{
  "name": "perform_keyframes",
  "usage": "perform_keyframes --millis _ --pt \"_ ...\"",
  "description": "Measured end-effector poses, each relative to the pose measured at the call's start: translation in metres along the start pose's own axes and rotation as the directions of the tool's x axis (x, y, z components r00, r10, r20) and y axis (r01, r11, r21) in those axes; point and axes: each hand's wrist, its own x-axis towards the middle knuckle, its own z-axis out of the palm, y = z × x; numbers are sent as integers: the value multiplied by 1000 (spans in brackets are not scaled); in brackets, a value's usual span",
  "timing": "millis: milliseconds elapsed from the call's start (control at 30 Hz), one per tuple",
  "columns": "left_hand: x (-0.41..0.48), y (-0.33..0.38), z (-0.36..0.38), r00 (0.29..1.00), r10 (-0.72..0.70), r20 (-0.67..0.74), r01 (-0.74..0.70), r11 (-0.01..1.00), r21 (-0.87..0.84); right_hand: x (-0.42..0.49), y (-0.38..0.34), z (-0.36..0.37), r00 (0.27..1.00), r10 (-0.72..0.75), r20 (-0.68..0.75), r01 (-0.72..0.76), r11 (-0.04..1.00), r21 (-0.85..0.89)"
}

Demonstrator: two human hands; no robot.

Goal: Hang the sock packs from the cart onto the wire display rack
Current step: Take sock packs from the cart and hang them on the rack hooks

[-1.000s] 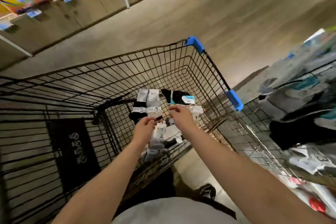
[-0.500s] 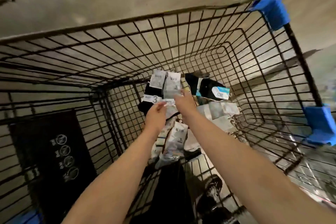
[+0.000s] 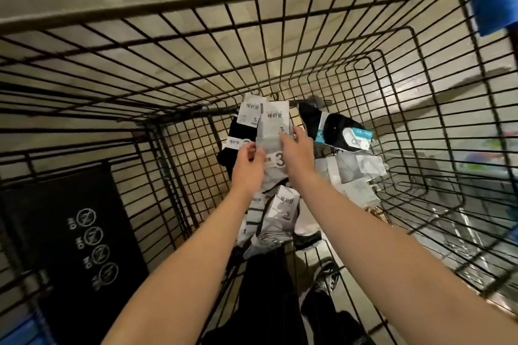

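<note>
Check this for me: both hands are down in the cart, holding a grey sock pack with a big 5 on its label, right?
Not quite. The head view shows a 3 on that label, not a 5. Otherwise yes: the left hand and right hand are in the cart, holding the grey sock pack.

Black wire shopping cart (image 3: 308, 25) open on top; wire walls enclose loose carded sock packs (image 3: 356, 171) on its floor.
</note>
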Motion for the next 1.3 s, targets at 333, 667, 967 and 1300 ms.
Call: perform_keyframes --millis 333,667,967,1300 --pt "-2 16 -48 986 -43 -160 28 995 -92 -43 -7 24 983 -15 182 32 995 -90" --pt "38 0 -58 983 -50 -177 33 995 -93 23 -9 76 984 147 97 -148 989 8" --pt "39 6 -52 990 -34 -136 34 999 0 24 -7 70 990 137 38 -140 985 103" --pt "5 13 -49 995 -31 -95 26 999 -45 -31 -4 44 996 -47 -77 52 997 65"
